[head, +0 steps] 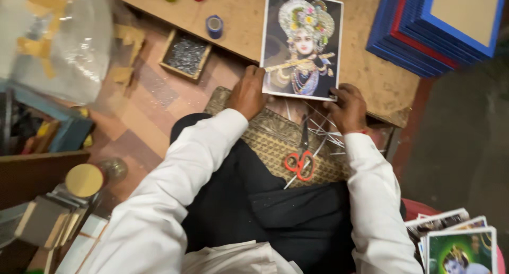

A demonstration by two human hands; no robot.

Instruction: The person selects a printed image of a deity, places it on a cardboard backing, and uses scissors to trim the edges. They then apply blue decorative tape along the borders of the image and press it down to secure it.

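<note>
Seen from above, a low wooden table (pixel 366 78) fills the upper middle of the view, from about eleven o'clock to two o'clock. At two o'clock on it leans a stack of blue and red picture frames (pixel 424 35). In the centre sits the person, in white sleeves and dark clothing, with a woven golden mat (pixel 270 139) spread across the lap. At twelve o'clock a printed picture (pixel 302 43) of a crowned figure playing a flute lies flat on the table's near edge, its bottom margin just overhanging. The left hand (pixel 246 94) pinches the picture's lower left corner, fingers curled closed on the paper; the right hand (pixel 347 108) rests at the lower right corner, fingertips touching the edge, though whether it truly grips cannot be told. The print looks light, thin and glossy, likely to bend, crease or slide, so it seems best held by its white margins at two corners. Orange-handled scissors (pixel 300 160) lie on the mat at six o'clock of the picture, among thin paper trimmings (pixel 323 128). At five o'clock, more prints (pixel 456 245) are piled. Small tape rolls (pixel 214 26) stand at eleven o'clock.
</note>
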